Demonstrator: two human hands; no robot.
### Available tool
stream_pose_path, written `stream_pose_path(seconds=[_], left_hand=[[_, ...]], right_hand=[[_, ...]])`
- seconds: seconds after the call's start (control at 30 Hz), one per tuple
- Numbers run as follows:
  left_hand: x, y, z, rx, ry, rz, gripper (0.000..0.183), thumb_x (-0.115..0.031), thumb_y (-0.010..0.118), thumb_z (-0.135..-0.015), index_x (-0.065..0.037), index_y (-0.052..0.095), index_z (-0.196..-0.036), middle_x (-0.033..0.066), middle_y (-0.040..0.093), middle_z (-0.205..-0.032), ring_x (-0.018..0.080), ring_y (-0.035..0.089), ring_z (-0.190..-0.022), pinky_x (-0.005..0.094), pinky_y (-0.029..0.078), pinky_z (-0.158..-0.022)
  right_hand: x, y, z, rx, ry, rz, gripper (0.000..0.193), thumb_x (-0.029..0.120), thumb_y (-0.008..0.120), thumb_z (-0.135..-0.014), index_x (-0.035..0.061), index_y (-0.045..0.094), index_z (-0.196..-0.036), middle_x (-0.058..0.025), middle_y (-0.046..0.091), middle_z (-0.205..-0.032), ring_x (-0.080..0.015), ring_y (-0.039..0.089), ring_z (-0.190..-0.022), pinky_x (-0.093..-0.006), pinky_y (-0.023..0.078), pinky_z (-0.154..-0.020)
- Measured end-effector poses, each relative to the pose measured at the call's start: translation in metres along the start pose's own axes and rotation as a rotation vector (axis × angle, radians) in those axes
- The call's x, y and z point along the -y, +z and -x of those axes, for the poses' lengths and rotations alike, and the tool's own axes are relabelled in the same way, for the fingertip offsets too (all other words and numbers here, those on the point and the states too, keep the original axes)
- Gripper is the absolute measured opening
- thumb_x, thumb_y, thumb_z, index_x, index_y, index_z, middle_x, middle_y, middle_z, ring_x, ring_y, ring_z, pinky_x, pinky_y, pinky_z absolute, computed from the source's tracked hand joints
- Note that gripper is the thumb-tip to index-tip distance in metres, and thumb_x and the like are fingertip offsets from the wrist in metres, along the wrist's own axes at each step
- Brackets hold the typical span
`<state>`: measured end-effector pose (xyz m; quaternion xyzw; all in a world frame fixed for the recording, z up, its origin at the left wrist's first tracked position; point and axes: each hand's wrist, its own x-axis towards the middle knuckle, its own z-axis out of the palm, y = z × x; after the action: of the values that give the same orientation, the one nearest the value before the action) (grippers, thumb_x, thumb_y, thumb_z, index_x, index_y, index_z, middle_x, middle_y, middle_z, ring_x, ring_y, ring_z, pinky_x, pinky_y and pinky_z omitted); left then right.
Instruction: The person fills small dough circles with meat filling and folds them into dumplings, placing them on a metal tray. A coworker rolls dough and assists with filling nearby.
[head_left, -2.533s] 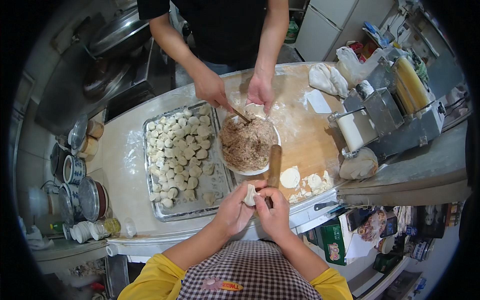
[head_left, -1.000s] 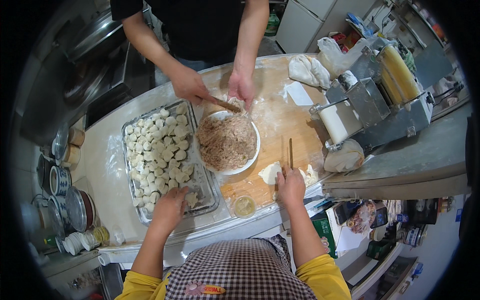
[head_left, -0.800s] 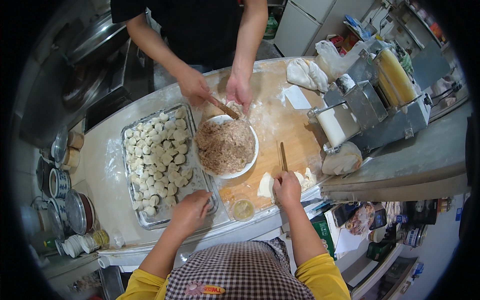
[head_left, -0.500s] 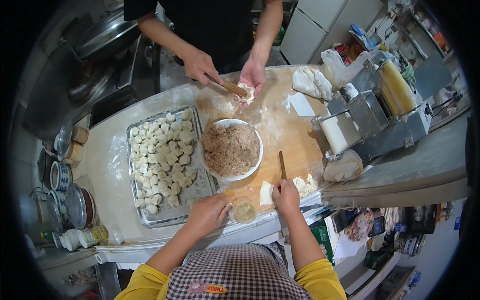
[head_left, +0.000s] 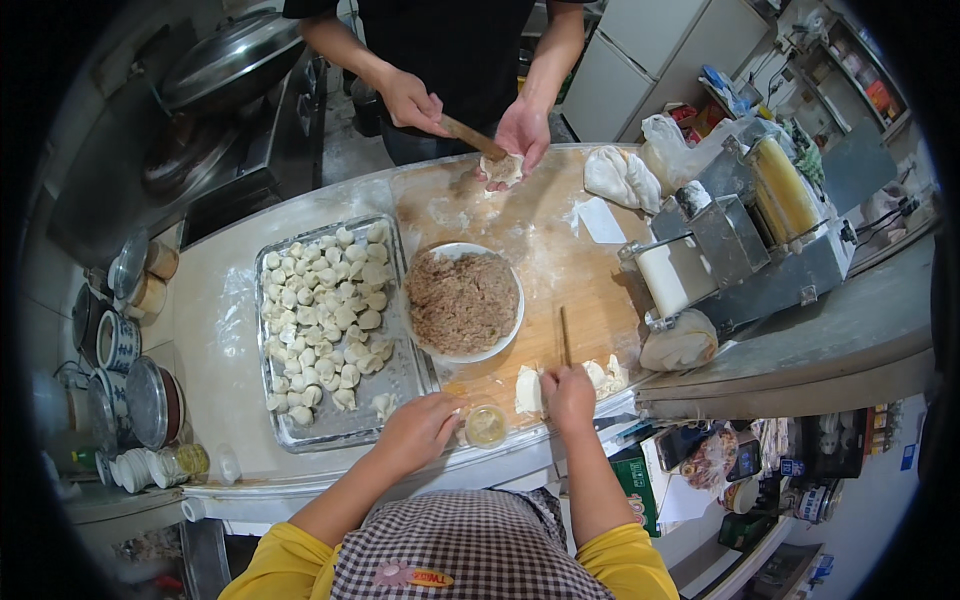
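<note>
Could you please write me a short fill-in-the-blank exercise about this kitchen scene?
The dumplings lie to the ____ of the white bowl.
The person in the checked apron grips the thin stick in the ____ hand.
That person's sleeves are coloured ____.

Missing words: left; right; yellow.
</note>
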<state>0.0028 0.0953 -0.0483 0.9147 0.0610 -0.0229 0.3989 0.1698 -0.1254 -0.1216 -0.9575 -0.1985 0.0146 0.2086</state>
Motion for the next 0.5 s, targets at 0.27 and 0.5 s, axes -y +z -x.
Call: stream_pose_path(seconds=[0.27, 0.5], left_hand=[[0.010, 0.003, 0.003, -0.034, 0.017, 0.034, 0.027, -0.015, 0.058, -0.094, -0.009, 0.065, -0.119, 0.0144, 0.065, -0.116, 0.0318, 0.063, -0.104, 0.0391, 0.052, -0.090], [0.000, 0.016, -0.011, -0.271, -0.083, 0.673, 0.036, -0.018, 0.066, -0.093, -0.002, 0.059, -0.124, 0.0124, 0.063, -0.119, 0.0222, 0.062, -0.108, 0.0336, 0.051, -0.089]], right_hand=[[0.016, -0.021, 0.004, 0.006, 0.055, -0.219, 0.009, 0.007, 0.067, -0.079, 0.0030, 0.063, -0.086, -0.0174, 0.063, -0.085, -0.0341, 0.064, -0.077, -0.0422, 0.052, -0.070], [0.097, -0.084, 0.023, 0.270, -0.205, -0.602, 0.011, 0.006, 0.070, -0.079, 0.0050, 0.063, -0.087, -0.0139, 0.063, -0.082, -0.0283, 0.063, -0.068, -0.0368, 0.051, -0.064]])
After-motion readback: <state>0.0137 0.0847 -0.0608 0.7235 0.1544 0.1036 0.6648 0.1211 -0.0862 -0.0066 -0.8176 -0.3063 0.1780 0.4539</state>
